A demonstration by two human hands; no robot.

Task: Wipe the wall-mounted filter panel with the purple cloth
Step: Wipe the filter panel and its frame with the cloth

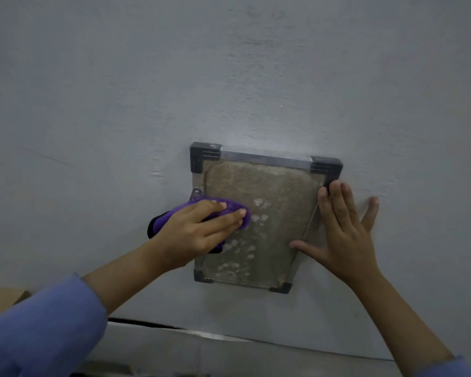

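Observation:
A rectangular filter panel (pixel 272 202) hangs on the grey wall, with a metal frame, dark plastic corners and a dusty brown mesh showing pale blotches. My left hand (pixel 199 229) presses a purple cloth (pixel 230 206) flat against the panel's left side, around mid-height. The cloth bunches out behind the hand toward the wall. My right hand (pixel 343 229) lies flat with fingers spread over the panel's right edge and the wall beside it, thumb resting on the mesh.
The plain grey wall (pixel 229 77) fills most of the view. Below the panel runs a dark crack or seam (pixel 147 323) above a lighter ledge. A brown cardboard-like corner (pixel 3 295) shows at the far left. Blue sleeves cover both forearms.

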